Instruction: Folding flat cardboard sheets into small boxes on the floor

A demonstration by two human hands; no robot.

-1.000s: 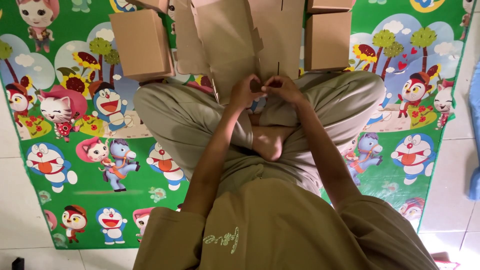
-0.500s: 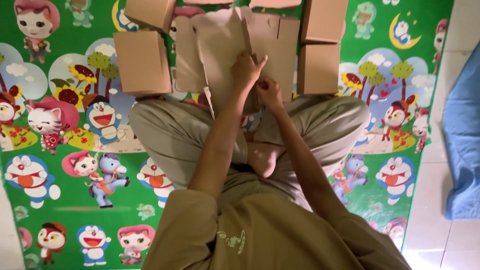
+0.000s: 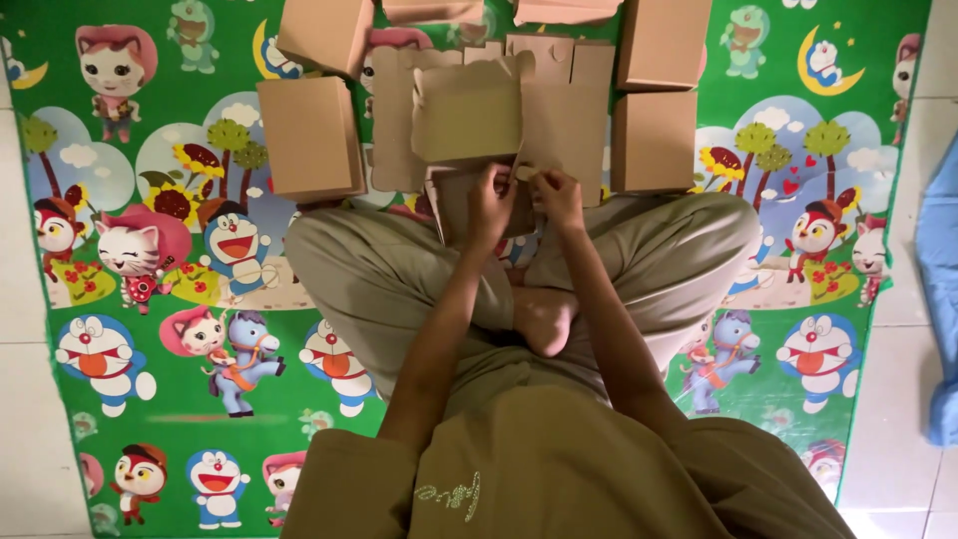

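Both arms stretched forward, left hand [image 3: 491, 203] and right hand [image 3: 559, 197] side by side, fingers pinched

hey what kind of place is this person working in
Probably a home floor used as a workspace: a cartoon play mat on pale floor tiles, with folded cardboard boxes beside the cross-legged person.

Soft even daylight, slight blur.

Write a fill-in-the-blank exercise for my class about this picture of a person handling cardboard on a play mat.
Both hands, the left hand and right hand, grip a partly folded box made of ____.
The mat's background colour is ____.
The person sits with legs ____.
The finished boxes lie ____ the mat.

Missing words: cardboard; green; crossed; on
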